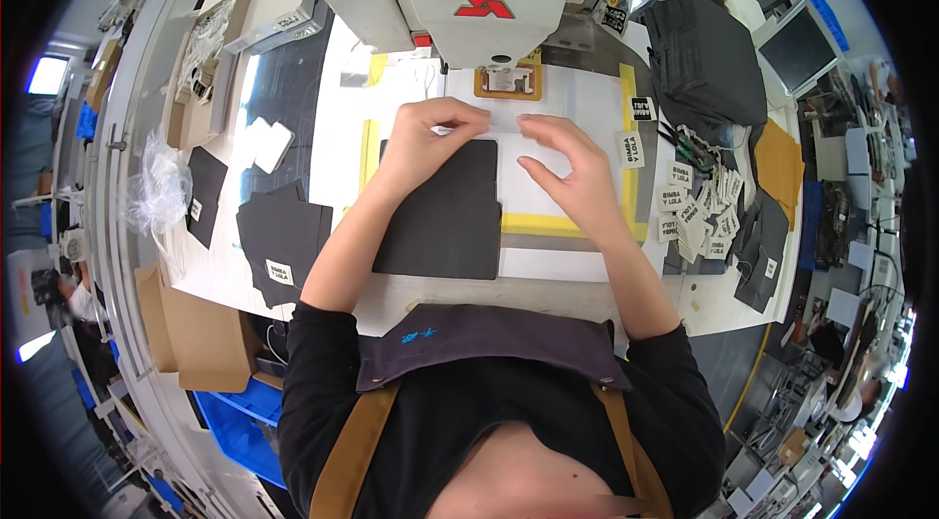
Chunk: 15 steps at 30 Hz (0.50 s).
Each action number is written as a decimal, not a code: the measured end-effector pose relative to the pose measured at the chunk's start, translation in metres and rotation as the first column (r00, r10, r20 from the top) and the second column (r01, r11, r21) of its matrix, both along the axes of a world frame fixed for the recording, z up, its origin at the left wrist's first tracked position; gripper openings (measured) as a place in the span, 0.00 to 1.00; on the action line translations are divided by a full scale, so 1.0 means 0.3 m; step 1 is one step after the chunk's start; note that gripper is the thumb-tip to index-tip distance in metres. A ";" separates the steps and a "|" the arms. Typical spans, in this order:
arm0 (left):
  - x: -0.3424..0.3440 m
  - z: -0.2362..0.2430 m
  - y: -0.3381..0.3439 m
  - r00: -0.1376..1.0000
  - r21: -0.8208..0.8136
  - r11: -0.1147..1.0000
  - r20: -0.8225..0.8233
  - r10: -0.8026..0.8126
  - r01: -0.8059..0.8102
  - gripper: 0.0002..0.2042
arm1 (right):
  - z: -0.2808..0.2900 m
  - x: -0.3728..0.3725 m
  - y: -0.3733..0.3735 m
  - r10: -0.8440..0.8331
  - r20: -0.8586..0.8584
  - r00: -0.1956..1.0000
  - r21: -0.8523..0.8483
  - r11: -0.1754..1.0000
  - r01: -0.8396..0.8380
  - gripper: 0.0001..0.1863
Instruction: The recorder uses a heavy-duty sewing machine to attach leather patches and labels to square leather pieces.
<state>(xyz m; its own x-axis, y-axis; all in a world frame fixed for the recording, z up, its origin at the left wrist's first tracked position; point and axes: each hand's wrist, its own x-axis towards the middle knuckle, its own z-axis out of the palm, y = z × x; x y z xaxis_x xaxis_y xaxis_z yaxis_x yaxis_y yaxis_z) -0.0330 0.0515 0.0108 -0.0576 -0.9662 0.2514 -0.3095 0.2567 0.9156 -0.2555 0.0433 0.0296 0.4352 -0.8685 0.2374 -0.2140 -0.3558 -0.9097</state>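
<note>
A dark rectangular fabric panel (440, 221) lies on the white work surface in front of me. Over its upper part is my left hand (427, 139), thumb and fingertips drawn together in a pinch; anything between them is too small to make out. To the right, my right hand (577, 172) hovers above the white sheet with thumb and fingers apart, holding nothing. Just beyond both hands, an orange-brown clamp frame (509, 82) sits beneath the head of a large white sewing machine (479, 5). Its window shows a pale piece.
Dark fabric pieces (284, 237) are stacked at left, beside a clear plastic bag (159, 186). Several white printed labels (696, 216) are heaped at right near green-handled snips (682, 144). A dark fabric pile (709, 59) stands behind them. Yellow tape (553, 225) edges the sheet.
</note>
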 end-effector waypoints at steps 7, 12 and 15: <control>-0.035 -0.083 -0.091 0.955 -0.076 0.975 0.231 -0.188 0.211 0.06 | -0.127 -0.020 -0.059 -0.104 -0.349 0.931 -0.432 0.900 -0.062 0.14; -0.032 -0.088 -0.100 0.856 -0.175 0.931 0.474 -0.205 0.320 0.12 | -0.134 -0.022 -0.074 -0.146 -0.461 0.876 -0.448 0.890 -0.088 0.17; -0.029 -0.100 -0.088 0.821 -0.207 0.914 0.538 -0.192 0.350 0.18 | -0.128 -0.019 -0.069 -0.187 -0.538 0.822 -0.492 0.861 -0.127 0.19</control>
<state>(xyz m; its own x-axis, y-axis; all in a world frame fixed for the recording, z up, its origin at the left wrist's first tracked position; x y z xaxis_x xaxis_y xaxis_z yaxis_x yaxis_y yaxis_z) -0.0417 0.0251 -0.0191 -0.4988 -0.7818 0.3741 -0.5780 0.6217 0.5286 -0.2612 0.0225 -0.0087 0.5997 -0.7168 0.3557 -0.6360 -0.6967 -0.3318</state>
